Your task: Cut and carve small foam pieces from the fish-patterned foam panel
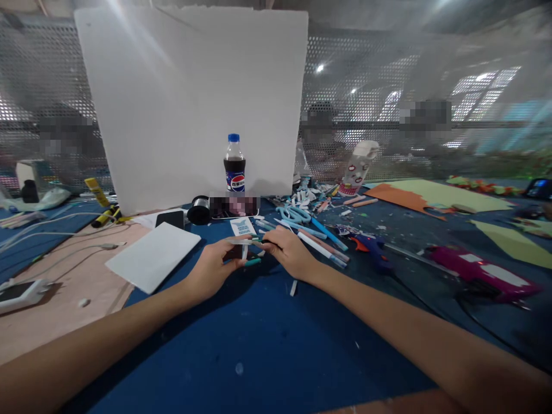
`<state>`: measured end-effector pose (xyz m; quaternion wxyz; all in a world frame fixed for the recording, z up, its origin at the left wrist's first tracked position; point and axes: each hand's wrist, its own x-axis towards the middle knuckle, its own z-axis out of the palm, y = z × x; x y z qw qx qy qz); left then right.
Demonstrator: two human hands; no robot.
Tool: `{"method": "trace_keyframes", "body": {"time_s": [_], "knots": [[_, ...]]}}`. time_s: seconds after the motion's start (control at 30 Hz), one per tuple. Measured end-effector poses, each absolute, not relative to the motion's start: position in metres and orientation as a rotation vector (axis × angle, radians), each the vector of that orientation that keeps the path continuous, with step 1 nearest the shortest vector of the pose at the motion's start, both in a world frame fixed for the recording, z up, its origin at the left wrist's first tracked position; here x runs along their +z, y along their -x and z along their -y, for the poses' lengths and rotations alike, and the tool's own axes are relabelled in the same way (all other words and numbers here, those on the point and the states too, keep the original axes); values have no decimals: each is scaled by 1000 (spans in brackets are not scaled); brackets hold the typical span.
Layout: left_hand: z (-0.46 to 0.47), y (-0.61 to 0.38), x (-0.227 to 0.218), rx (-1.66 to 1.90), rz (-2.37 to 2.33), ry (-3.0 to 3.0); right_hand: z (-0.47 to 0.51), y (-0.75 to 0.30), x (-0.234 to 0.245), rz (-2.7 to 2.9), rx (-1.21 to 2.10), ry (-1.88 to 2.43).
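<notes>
Both my hands meet over the blue table cover (241, 345) near the middle. My left hand (213, 267) is closed in a pinch on a thin pale stick (246, 242) and also covers a small dark object beneath it. My right hand (290, 251) is closed on the other end of the same stick. A short teal piece (253, 261) lies just under the hands. A small printed paper card (242, 226) lies right behind them.
A cola bottle (234, 164) stands before a big white foam board (194, 98). A white sheet (153, 256) lies left. Scissors (294, 215), several pens (319, 241), a blue glue gun (371, 246) and a pink tool (478, 275) lie right. Cables (64, 221) and a phone (19, 292) sit far left.
</notes>
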<state>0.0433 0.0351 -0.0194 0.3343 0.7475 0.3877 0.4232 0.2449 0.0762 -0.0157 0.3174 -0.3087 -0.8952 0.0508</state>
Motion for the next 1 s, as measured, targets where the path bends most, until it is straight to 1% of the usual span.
{"method": "trace_keyframes", "body": {"time_s": [0.23,0.43,0.57,0.77,1.0], "knots": [[-34,-42,-19,1152,-1024,-1980,-76,-246,-15,2335,122,840],[-35,-42,-20,1065,-1024,-2058,-77,-245,-16,2346,132,818],[-36,-43,-20,1076,-1024,-2005,-75,-244,-15,2338,156,817],[-34,-43,-18,1039,-973,-1919,-75,-246,-16,2230,255,913],[-34,-43,-22,984,-982,-1955,-68,-242,-10,2202,404,866]]}}
